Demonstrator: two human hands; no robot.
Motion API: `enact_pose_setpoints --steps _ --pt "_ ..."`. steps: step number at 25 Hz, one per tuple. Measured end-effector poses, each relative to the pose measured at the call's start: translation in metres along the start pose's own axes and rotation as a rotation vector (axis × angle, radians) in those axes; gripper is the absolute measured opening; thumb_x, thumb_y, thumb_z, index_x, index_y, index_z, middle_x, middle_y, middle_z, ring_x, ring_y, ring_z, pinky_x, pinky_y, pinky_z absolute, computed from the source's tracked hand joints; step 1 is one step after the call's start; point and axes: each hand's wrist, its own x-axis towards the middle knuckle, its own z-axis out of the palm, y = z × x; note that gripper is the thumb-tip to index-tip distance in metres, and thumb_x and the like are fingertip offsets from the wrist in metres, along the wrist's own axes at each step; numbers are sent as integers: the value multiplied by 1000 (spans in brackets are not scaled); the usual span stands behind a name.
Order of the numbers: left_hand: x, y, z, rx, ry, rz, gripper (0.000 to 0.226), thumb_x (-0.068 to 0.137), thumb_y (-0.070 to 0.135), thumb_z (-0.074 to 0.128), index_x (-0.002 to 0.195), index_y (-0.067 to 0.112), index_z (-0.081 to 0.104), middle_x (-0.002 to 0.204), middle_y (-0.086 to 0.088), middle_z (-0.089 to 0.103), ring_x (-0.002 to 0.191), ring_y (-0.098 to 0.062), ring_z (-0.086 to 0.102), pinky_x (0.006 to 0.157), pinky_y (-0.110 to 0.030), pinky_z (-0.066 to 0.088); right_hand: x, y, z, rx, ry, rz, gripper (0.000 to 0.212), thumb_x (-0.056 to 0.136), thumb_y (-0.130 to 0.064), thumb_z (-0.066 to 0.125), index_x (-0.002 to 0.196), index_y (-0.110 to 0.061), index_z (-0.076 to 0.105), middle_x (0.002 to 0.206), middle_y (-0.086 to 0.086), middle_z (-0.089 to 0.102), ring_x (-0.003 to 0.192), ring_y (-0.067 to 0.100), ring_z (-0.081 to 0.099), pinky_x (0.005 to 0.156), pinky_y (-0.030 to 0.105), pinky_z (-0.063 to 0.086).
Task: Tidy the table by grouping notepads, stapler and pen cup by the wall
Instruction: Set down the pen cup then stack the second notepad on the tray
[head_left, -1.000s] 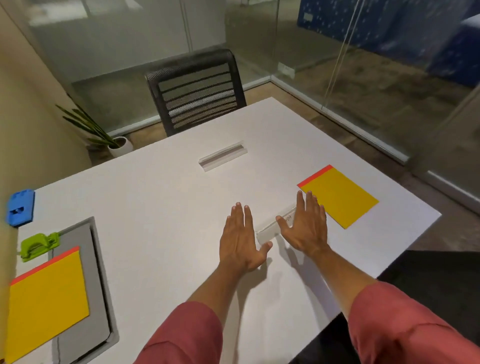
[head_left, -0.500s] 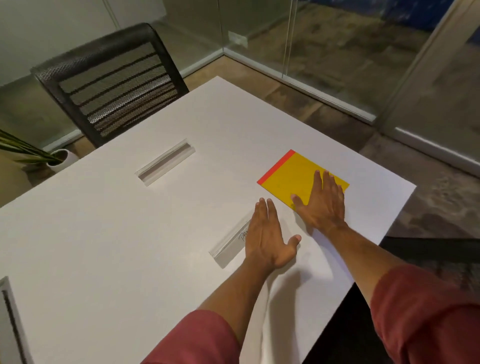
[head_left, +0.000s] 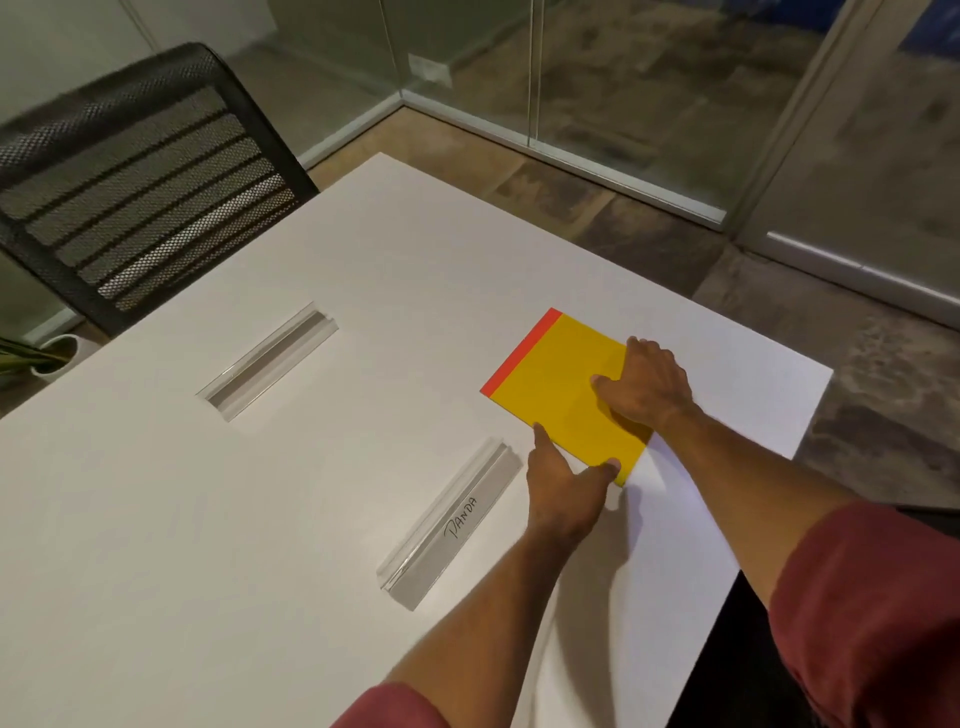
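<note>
Both hands on the yellow notepad, at about 3 o'clock on the white worktop.

From where I watch, the right hand lies on top of the pad's near right part, fingers curled over its far right edge and thumb pressed on the cover. The left hand pinches the near corner, index finger along the left edge and thumb at the bottom tip, which seems slightly lifted; I cannot tell how firm either grip is. The pad's red binding strip faces 10 o'clock. A clear name holder marked "PANDA" lies just left of the left hand; a second holder sits toward 10 o'clock, and a black mesh chair stands beyond it.
</note>
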Motion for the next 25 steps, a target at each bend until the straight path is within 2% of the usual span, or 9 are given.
enact_pose_setpoints --steps 3,7,10,13,15,18,21,24,25 --pt "3 5 2 -179 -9 -71 74 87 18 73 145 29 29 140 13 46 119 -10 46 105 -37 42 13 0 -3 39 -52 14 84 90 -51 56 151 -5 21 154 19 31 140 38 33 111 48 32" --pt "9 10 4 -359 65 -168 69 89 8 68 143 31 32 141 7 50 131 -26 50 98 -35 44 21 0 -4 53 -39 6 68 92 -42 55 144 -4 34 145 21 39 133 38 38 105 48 37" --pt "11 16 6 -459 105 -328 80 91 9 66 153 29 20 158 -3 34 134 -32 47 103 -42 41 24 2 -6 50 -13 13 54 95 -35 50 138 -4 43 137 22 45 127 38 41 101 47 39" --pt "12 14 7 -498 127 -389 76 93 8 61 153 28 20 159 -5 30 136 -32 45 110 -47 38 26 7 -6 92 21 38 41 97 -27 46 129 -3 52 130 22 53 120 38 47 99 46 40" --pt "12 12 6 -536 138 -398 75 94 3 58 154 26 19 158 -6 31 135 -31 45 111 -47 39 28 10 -6 124 72 39 31 95 -18 47 116 1 61 119 23 61 112 38 54 96 44 43" --pt "9 13 4 -516 140 -395 73 95 3 54 155 23 19 148 -7 40 130 -28 49 102 -42 42 29 15 -9 242 143 72 19 91 -5 52 97 5 67 101 25 67 98 39 62 88 43 49" --pt "7 17 3 -535 148 -393 69 94 1 52 153 20 23 151 -13 40 130 -33 49 103 -44 45 26 21 -18 340 167 125 15 89 -1 52 79 0 62 84 23 62 81 36 56 78 40 49" --pt "4 28 1 -536 169 -350 63 91 -2 51 149 15 32 143 -26 47 107 -29 60 81 -31 51 21 23 -29 438 215 182 20 88 0 51 88 14 66 92 31 67 91 46 62 82 48 54" --pt "3 32 0 -517 186 -331 59 91 -1 52 147 12 38 139 -23 52 106 -26 60 83 -31 52 19 22 -34 468 231 191 21 87 1 51 92 15 67 97 32 67 96 47 61 85 51 53"
